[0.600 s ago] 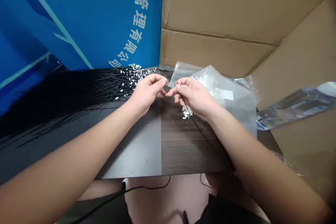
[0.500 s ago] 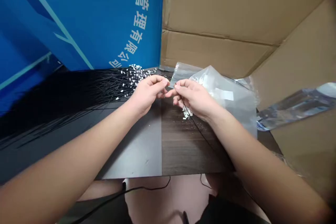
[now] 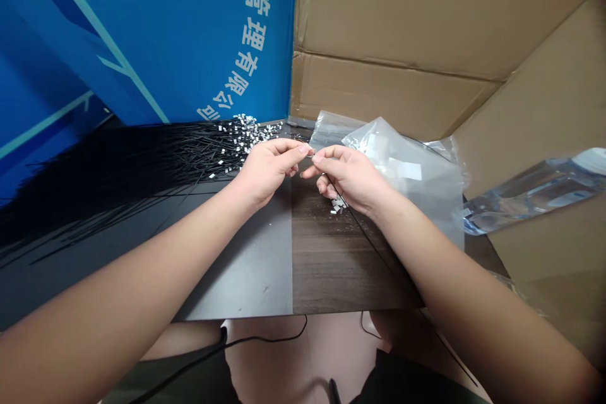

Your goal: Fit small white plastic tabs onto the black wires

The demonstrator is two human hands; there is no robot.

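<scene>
In front of me my left hand [image 3: 267, 172] pinches thumb against forefinger on a tiny pale piece [image 3: 310, 151], which looks like a small white connector and is mostly covered by the fingertips. Right beside it, my right hand [image 3: 349, 178] grips a thin black wire [image 3: 374, 241] near its end, the fingertips of both hands almost touching. From the right hand, the wire trails down past the wrist and over the table's front edge. Below the right fingers lies a little heap of loose white connectors [image 3: 338, 206], partly hidden by the hand.
A big bundle of black wires [image 3: 108, 164] with white connectors on their ends [image 3: 246, 132] covers the table's left side. Clear plastic bags [image 3: 426, 202] lie at right, beside a water bottle [image 3: 534, 192]. A blue printed panel [image 3: 189, 25] and cardboard [image 3: 398, 12] stand behind.
My left fingertips have shifted slightly right, closer to the right hand's fingertips. The right hand still grips the wire and has barely moved.
</scene>
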